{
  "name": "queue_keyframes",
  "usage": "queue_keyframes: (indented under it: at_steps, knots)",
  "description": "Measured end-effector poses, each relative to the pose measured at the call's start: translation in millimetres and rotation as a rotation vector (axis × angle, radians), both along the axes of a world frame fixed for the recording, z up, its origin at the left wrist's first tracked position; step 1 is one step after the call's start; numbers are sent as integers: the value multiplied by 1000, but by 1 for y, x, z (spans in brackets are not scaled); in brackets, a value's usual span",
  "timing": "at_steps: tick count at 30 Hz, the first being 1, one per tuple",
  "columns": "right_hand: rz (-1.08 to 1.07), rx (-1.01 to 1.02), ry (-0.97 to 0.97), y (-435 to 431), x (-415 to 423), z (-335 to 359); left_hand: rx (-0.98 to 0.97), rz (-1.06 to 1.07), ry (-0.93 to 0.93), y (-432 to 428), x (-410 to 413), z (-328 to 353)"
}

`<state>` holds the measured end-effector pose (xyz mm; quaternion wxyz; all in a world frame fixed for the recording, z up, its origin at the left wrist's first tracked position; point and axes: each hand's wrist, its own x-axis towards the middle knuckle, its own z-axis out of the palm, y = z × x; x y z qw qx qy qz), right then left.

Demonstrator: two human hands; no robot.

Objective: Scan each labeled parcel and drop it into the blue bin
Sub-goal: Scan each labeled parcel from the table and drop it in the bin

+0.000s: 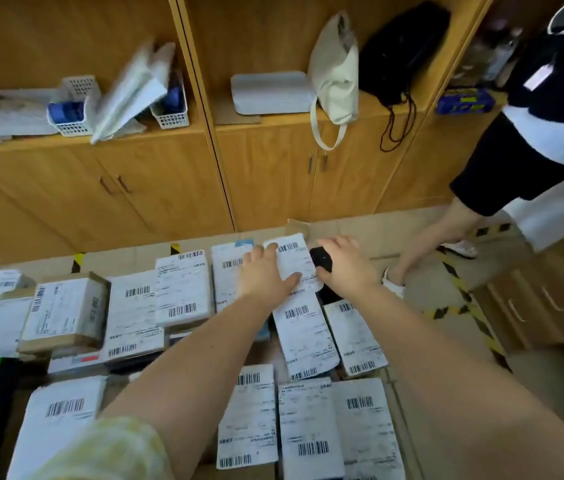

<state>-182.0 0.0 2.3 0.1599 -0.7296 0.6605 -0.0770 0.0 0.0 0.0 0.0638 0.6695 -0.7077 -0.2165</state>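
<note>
Several parcels with white barcode labels cover the table in front of me. At the far edge lies a labeled parcel [296,261], and my left hand [265,271] grips its left side with the thumb laid across the label. My right hand [348,263] holds a small black scanner [321,259] just right of that parcel, close to its label. More labeled parcels lie nearer me, such as a long one [304,337] below my hands. No blue bin shows in this view.
A brown carton with a label [65,311] stands at the left. Wooden cabinets [155,181] with baskets, papers and bags on a ledge line the back. Another person [523,140] stands at the right on a floor marked with black-yellow tape [471,306].
</note>
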Motion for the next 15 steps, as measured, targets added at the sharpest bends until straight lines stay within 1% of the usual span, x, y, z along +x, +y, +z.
queue_keyframes:
  at_steps: [3, 5, 8, 11, 13, 15]
  knots:
    - [-58, 39, 20, -9, -12, -20, 87, 81, 80, -3, -20, -14]
    - [-102, 74, -6, -13, -18, -33, 136, 135, 65, -3, -34, -19]
    - [-142, 112, -35, -20, -24, -48, 141, 203, 12, -5, -49, -28]
    - [-193, 199, -29, -27, -26, -61, 108, 172, -34, -12, -56, -38]
    - [-227, 266, -11, -31, -27, -70, 89, 131, -10, -18, -57, -45]
    - [-284, 333, -25, -36, -27, -78, 89, 132, 39, -22, -54, -48]
